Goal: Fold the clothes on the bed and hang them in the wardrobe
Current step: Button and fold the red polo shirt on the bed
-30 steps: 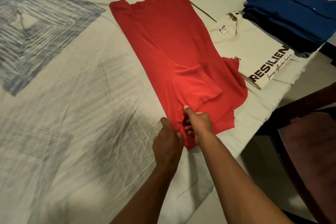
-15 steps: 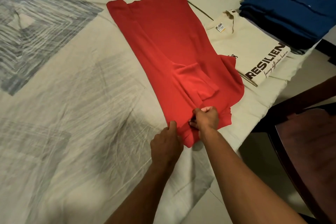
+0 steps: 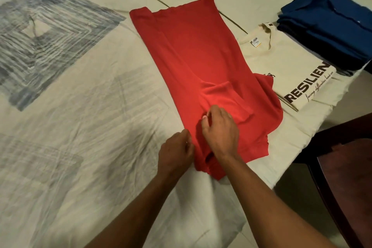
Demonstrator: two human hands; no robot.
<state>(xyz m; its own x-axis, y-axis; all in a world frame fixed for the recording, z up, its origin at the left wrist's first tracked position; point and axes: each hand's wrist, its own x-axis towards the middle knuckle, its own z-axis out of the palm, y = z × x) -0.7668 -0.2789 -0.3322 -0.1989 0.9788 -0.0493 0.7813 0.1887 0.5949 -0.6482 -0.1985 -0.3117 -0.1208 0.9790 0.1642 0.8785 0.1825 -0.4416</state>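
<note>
A red shirt (image 3: 193, 62) lies long and partly folded on the bed (image 3: 80, 127), near its right edge. The left hand (image 3: 175, 155) holds the shirt's near left edge, fingers curled on the cloth. The right hand (image 3: 220, 129) sits on top of the shirt, its fingers bent and pinching a bit of red cloth. Just right of it lies a folded cream shirt (image 3: 285, 66) with dark letters. Farther right sits a pile of blue clothes (image 3: 330, 26).

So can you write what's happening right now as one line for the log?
step: folding red shirt | left hand: grips its near edge | right hand: pinches its cloth | folded: cream shirt, blue stack | place: bed
</note>
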